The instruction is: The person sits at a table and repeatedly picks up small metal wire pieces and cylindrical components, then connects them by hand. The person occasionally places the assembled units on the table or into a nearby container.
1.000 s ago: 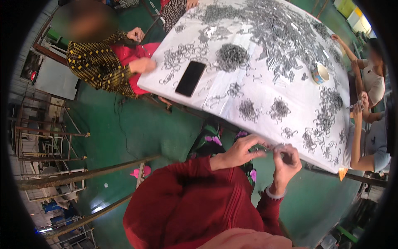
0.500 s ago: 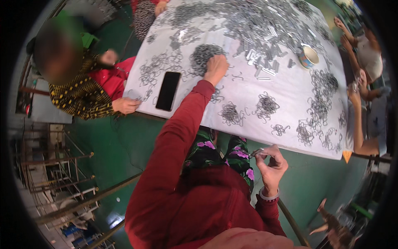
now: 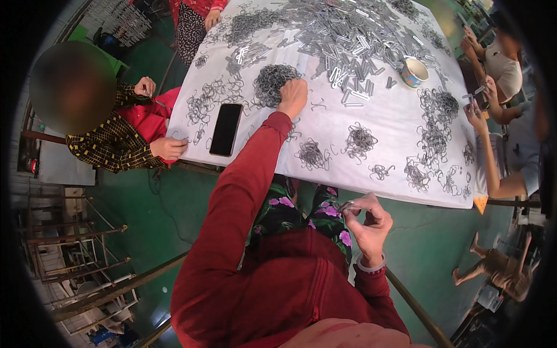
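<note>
My left hand point(image 3: 293, 95) reaches far over the table to the right edge of a dense pile of bent metal wire hooks point(image 3: 270, 84). Its fingers are curled closed against the hooks, and whatever they grip is hidden. Close to my body, off the table's front edge, my right hand point(image 3: 369, 226) pinches a small metal piece point(image 3: 346, 206) between thumb and fingers; its exact shape is too small to make out. Smaller heaps of wire hooks point(image 3: 312, 155) lie on the white-covered table point(image 3: 342, 174) between my two hands.
Many short silver metal strips point(image 3: 354, 55) cover the far part of the table. A paper cup point(image 3: 414, 73) stands at their right edge. A black phone point(image 3: 226, 130) lies left of my forearm. Co-workers' hands point(image 3: 169, 149) are at the left side, others point(image 3: 477, 113) at the right.
My left hand stays at the hook pile, its fingers still curled. My right hand keeps its pinch. The whole view has shifted slightly, and the left co-worker's farther hand now shows more clearly.
</note>
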The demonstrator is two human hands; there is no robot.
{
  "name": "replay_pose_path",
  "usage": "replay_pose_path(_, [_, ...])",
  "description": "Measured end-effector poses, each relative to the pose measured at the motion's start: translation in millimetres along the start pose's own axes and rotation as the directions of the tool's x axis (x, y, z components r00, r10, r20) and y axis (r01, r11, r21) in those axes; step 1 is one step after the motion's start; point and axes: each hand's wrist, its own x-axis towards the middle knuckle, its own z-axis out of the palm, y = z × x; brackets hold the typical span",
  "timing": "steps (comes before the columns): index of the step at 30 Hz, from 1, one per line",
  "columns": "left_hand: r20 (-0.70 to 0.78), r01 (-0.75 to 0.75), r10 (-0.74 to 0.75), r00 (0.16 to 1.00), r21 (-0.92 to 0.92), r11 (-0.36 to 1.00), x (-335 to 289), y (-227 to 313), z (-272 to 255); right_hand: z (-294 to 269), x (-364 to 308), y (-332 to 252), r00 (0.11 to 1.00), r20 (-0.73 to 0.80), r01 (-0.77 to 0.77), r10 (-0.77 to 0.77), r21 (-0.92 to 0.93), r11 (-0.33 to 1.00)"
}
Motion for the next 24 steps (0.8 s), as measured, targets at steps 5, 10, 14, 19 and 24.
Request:
replay_pose_path(5, [0.088,0.042,-0.031,0.996,-0.122,0.992,-9,7,-1,3,-14,-4,1.0,0.002,0.027,-0.027,-0.012,1.0])
replay_pose_path(10, [-0.058,-0.03,0.013,0.998,-0.304,0.952,-23,-3,-1,3,-22,-6,1.0,0.011,0.029,-0.029,-0.018,0.999])
replay_pose_path(14, [-0.068,-0.025,0.001,0.998,-0.36,0.933,-23,-13,-8,1,-24,-3,0.999,0.018,0.04,-0.04,-0.03,0.999])
replay_pose_path(19, [-0.068,-0.042,0.015,0.998,-0.425,0.904,-29,-10,-21,2,-22,-5,0.999,0.014,0.053,-0.052,-0.019,0.998])
replay_pose_path(24, [-0.019,-0.078,0.082,0.996,-0.574,0.815,-77,23,-51,5,-25,2,1.0,0.002,0.021,-0.021,-0.012,1.0])
